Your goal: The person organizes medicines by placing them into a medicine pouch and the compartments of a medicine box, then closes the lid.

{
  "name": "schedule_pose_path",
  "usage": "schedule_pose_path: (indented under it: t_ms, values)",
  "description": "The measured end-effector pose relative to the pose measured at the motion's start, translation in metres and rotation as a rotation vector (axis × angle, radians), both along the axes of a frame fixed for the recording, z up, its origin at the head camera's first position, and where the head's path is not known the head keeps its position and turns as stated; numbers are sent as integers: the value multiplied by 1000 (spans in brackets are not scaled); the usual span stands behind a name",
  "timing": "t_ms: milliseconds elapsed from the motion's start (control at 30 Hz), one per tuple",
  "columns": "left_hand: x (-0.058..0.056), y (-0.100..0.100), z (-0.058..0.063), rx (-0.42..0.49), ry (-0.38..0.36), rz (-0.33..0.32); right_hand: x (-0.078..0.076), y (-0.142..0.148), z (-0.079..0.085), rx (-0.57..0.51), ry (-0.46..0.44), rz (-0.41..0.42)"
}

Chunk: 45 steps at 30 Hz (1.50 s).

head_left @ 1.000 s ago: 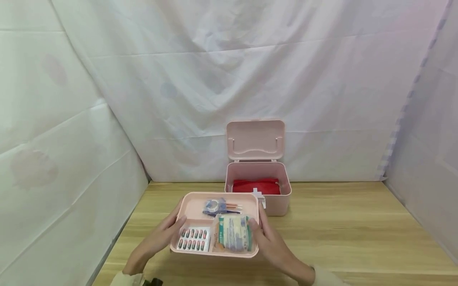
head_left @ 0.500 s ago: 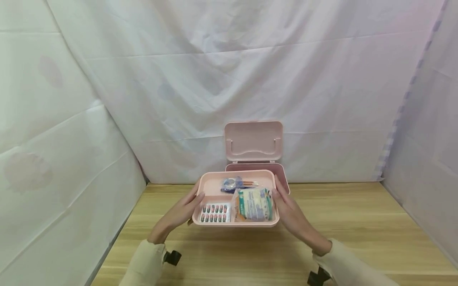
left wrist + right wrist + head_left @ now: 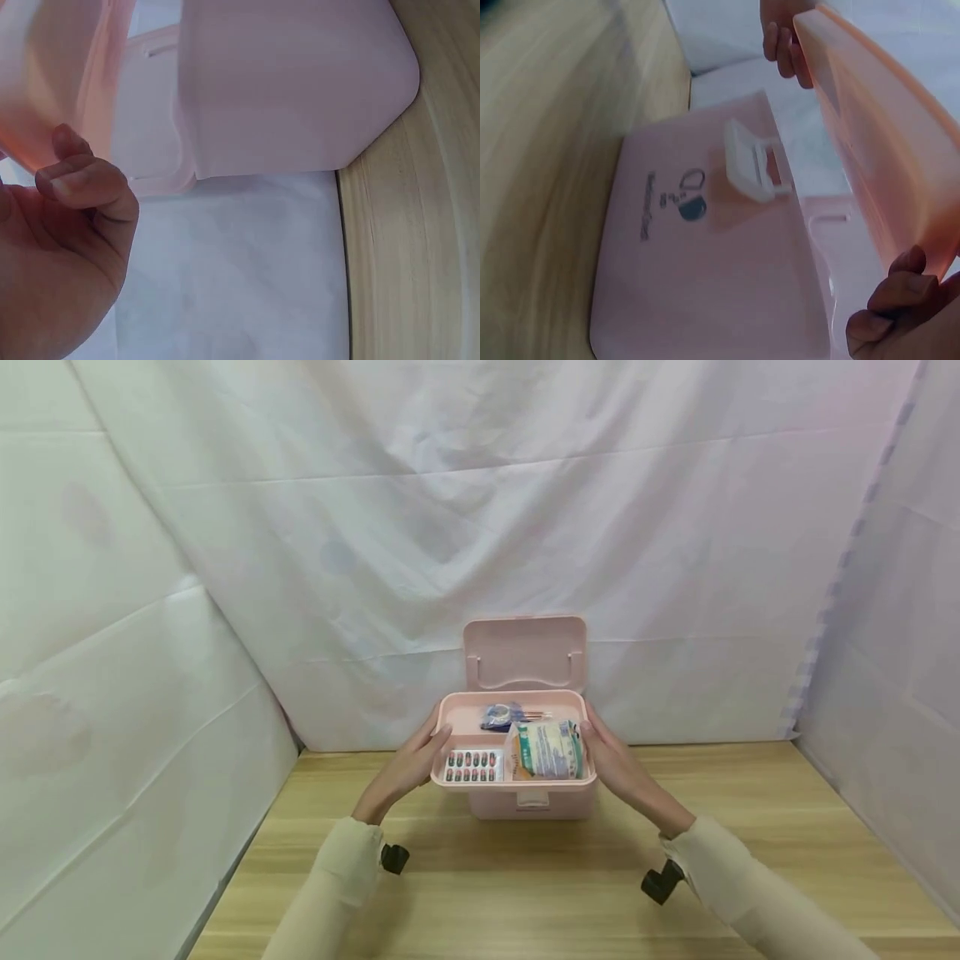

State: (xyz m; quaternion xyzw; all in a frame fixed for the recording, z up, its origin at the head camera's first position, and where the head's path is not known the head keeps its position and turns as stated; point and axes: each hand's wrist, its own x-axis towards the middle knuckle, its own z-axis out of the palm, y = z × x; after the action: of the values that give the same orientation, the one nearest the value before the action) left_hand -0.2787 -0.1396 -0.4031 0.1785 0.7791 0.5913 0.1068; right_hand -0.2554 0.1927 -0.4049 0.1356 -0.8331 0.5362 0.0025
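My left hand [image 3: 411, 762] and right hand [image 3: 618, 762] grip a pink divided tray [image 3: 465, 718] by its two short ends, thumbs over the rim, fingers curled beneath. It holds a blister pack of capsules [image 3: 474, 767] at front left and a plastic-wrapped packet [image 3: 550, 752] at front right. A small clear bag [image 3: 499, 717] and thin sticks lie in the back compartment. Below the tray stands a pink medicine box [image 3: 495, 806], its lid [image 3: 525, 652] raised. In the right wrist view a gap separates tray and box [image 3: 705, 277]. The tray hides the box's inside.
White cloth [image 3: 390, 543] hangs behind and along both sides of the wooden table [image 3: 510, 885]. A white latch [image 3: 750, 161] sticks out from the box's front. Black wrist mounts [image 3: 663, 882] hang by both sleeves.
Both hands have carried the tray forward and to the right, from in front of the box to above it. The red pouch inside the box has gone out of sight behind the tray.
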Motion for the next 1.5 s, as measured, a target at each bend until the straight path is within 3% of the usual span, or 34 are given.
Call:
schedule_pose_path:
  t_ms: [167, 367, 500, 800, 1133, 1500]
  values:
    - [-15, 6, -5, 14, -9, 15, -14, 5, -2, 29, -58, -29]
    - [-32, 18, -19, -58, -1, 84, -30, 13, -5, 100, -58, -75]
    - [-37, 24, -24, -111, 38, 116, -34, 16, -8, 106, -49, -78]
    - [-39, 28, -35, -173, 68, 140, -35, 18, -20, 151, -83, -101]
    - [-41, 32, -37, -253, 66, 172, -36, 19, -22, 238, -19, -103]
    - [-41, 33, -37, -307, 72, 196, -42, 17, -26, 305, -41, -104]
